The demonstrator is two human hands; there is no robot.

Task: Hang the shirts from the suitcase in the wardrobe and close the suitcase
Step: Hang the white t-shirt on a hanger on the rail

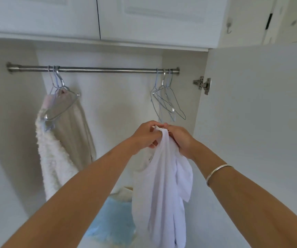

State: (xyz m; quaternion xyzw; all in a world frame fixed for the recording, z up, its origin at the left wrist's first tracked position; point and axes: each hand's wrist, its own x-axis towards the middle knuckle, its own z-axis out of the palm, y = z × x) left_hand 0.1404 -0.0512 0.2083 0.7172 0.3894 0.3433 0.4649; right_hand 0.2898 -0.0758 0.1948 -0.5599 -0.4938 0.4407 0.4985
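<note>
A white shirt (162, 185) hangs limp in front of me inside the open wardrobe. My left hand (145, 136) and my right hand (180, 138) both grip its bunched top edge, close together. Above them a steel rail (94, 69) spans the wardrobe. Several empty wire hangers (167, 99) hang at the rail's right end, just above my hands. The suitcase is out of sight.
At the rail's left end hang a fluffy white garment (54, 158) and a beige one (74, 129) on hangers. A light blue fluffy item (113, 222) lies on the wardrobe floor. The open wardrobe door (255, 122) stands at right, with closed upper cupboard doors (144, 17) above.
</note>
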